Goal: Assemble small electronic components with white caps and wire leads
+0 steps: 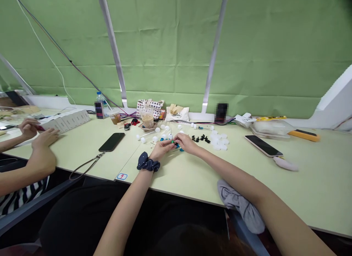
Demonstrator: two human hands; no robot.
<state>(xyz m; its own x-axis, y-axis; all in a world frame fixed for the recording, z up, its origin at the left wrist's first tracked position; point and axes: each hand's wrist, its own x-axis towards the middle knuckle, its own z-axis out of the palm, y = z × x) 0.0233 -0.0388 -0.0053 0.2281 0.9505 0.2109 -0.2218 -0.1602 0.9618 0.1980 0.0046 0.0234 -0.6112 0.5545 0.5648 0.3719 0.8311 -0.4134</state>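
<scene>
My left hand, with a dark dotted scrunchie on its wrist, pinches a small green piece over the table. From that piece a thin stem seems to rise. My right hand meets it from the other side, fingers pinched together; what lies between those fingertips is too small to make out. Small blue pieces lie under and beside the hands. Around them are white round caps, clear tubes, black small parts and a cluster of white pieces.
A black phone with a strap lies left, another phone right. A drink cup, dotted bag and white pouch stand behind. Grey cloth hangs at the front edge. A co-worker's hands touch white boxes.
</scene>
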